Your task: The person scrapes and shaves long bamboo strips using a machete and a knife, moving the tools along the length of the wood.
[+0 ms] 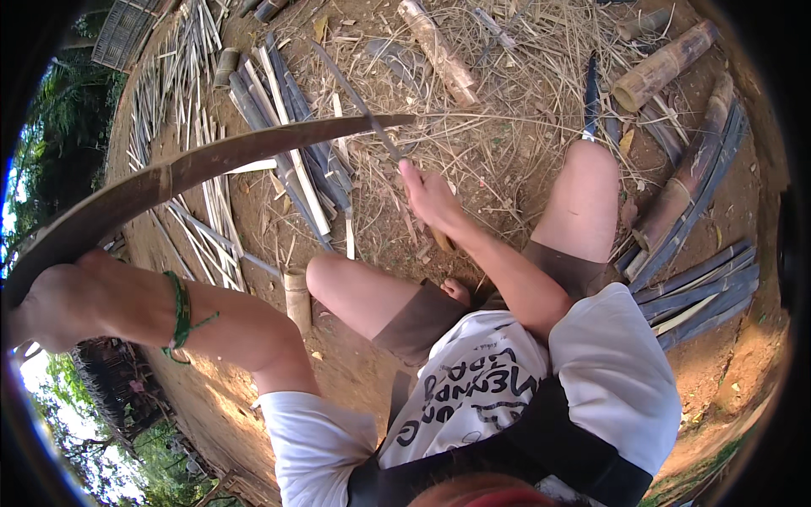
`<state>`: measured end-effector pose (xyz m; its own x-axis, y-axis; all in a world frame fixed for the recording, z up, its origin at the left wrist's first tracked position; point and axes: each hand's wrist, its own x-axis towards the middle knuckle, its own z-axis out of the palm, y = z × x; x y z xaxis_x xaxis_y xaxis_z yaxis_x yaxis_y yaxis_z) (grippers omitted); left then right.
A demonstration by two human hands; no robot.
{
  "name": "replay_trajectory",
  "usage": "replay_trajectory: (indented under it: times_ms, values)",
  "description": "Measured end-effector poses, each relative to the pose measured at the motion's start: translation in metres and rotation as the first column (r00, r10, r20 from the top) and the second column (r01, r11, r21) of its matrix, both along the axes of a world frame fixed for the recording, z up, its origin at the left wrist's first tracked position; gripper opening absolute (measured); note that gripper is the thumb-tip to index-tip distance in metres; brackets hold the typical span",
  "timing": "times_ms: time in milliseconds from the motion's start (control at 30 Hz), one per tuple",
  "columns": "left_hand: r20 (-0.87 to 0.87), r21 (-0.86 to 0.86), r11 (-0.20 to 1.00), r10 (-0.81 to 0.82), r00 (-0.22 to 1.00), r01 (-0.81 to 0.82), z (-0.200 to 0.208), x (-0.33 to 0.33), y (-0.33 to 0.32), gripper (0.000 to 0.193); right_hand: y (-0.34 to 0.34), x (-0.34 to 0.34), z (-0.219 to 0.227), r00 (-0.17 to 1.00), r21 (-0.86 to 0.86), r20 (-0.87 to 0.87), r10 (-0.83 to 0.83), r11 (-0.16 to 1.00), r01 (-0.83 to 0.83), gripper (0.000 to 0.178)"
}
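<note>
A long split bamboo strip (pixel 220 160), brown on the side toward me, runs from the far left edge to the middle, tapering to a thin end. My left hand (pixel 55 308) is raised and closed around its near end at the left. My right hand (pixel 431 198) grips a long knife (pixel 351 93) in front of my lap. The knife's narrow blade points up and to the left, crossing the strip close to its thin end. I cannot tell whether blade and strip touch. The knife's handle is mostly hidden in my fist.
Split bamboo pieces (pixel 291 127) and thin pale strips (pixel 182 76) lie ahead to the left. Shavings (pixel 532 76) cover the ground ahead. A dark blade (pixel 590 89) lies beyond my right knee. Cut bamboo lengths (pixel 667 68) and dark slats (pixel 705 291) lie to the right. A bamboo stub (pixel 297 300) stands by my left knee.
</note>
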<state>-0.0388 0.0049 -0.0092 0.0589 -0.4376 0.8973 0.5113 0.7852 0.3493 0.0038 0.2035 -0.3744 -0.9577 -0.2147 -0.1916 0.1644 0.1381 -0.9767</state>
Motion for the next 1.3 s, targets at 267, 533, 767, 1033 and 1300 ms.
replay_trajectory:
  times_ms: [267, 533, 767, 1033, 1300]
  values:
    - [0.024, -0.013, 1.000, 0.012, 1.000, -0.011, 0.004, 0.000, 0.003, 0.066, -0.002, 0.011, -0.009, 0.997, 0.046, -0.069, -0.014, 0.999, 0.017, 0.069]
    - [0.046, -0.010, 1.000, 0.005, 0.999, -0.004, 0.015, 0.009, 0.005, 0.080, 0.018, 0.004, -0.038, 0.996, 0.140, 0.085, 0.023, 0.989, -0.035, 0.073]
    - [0.017, 0.043, 0.999, -0.033, 0.999, 0.032, 0.015, 0.004, 0.026, 0.082, 0.039, -0.010, -0.107, 0.877, 0.205, 0.481, -0.016, 0.974, -0.094, 0.066]
    - [-0.016, 0.113, 0.923, -0.369, 0.929, 0.368, 0.048, -0.020, -0.092, 0.015, 0.034, -0.004, -0.140, 0.941, 0.294, 0.337, -0.006, 0.951, -0.100, 0.079]
    - [0.040, -0.077, 0.997, 0.002, 0.999, 0.001, 0.017, -0.009, -0.012, 0.034, 0.020, 0.001, -0.157, 0.863, 0.247, 0.504, -0.028, 0.962, -0.114, 0.080]
